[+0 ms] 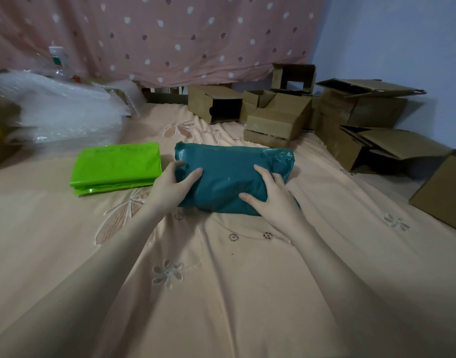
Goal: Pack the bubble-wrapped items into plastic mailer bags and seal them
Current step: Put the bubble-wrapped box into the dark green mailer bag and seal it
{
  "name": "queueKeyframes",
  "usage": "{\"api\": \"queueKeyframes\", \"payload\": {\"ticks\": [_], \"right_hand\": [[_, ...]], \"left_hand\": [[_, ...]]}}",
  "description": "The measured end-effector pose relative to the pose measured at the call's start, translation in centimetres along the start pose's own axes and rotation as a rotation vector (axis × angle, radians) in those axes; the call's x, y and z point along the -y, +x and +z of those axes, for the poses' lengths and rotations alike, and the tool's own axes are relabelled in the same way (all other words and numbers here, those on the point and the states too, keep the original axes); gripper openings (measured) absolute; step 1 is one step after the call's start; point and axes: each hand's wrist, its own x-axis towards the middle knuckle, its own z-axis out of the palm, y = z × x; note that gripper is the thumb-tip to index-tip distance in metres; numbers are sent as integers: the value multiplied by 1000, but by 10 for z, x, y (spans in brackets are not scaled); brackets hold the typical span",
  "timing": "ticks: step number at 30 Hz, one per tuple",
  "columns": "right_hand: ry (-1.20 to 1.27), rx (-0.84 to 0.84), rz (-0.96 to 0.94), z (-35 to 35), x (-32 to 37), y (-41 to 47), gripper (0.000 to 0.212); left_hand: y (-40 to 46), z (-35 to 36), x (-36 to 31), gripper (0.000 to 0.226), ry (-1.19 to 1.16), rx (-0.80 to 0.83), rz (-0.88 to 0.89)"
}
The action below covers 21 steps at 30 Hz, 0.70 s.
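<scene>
Teal mailer bag [232, 177]: smooth plastic, low sheen. Green mailer stack [117, 167]: glossy plastic. Bedsheet [221, 280]: matt embroidered cloth. Boxes [278, 125]: matt brown cardboard. Bubble wrap [59, 109]: translucent, dimpled plastic.

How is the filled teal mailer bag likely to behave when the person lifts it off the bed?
The teal mailer bag looks puffy and creased, so it will probably give under the left hand and right hand. Its glossy plastic may be slippery. It seems unlikely to roll.

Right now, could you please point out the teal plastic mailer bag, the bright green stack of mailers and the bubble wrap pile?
teal plastic mailer bag [229, 174]: head view, top centre.
bright green stack of mailers [117, 165]: head view, top face.
bubble wrap pile [61, 109]: head view, middle.
</scene>
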Motion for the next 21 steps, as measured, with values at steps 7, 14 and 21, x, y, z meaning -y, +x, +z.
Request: {"api": "queueKeyframes", "payload": {"ticks": [7, 14, 21], "right_hand": [[31, -49, -50, 26, 13, 37, 71], [60, -45, -98, 43, 20, 56, 67], [-66, -76, -54, 52, 33, 62, 63]], "left_hand": [[27, -46, 26, 65, 455, -175, 210], [44, -71, 64, 77, 898, -7, 290], [56, -82, 73, 65, 914, 33, 360]]}}
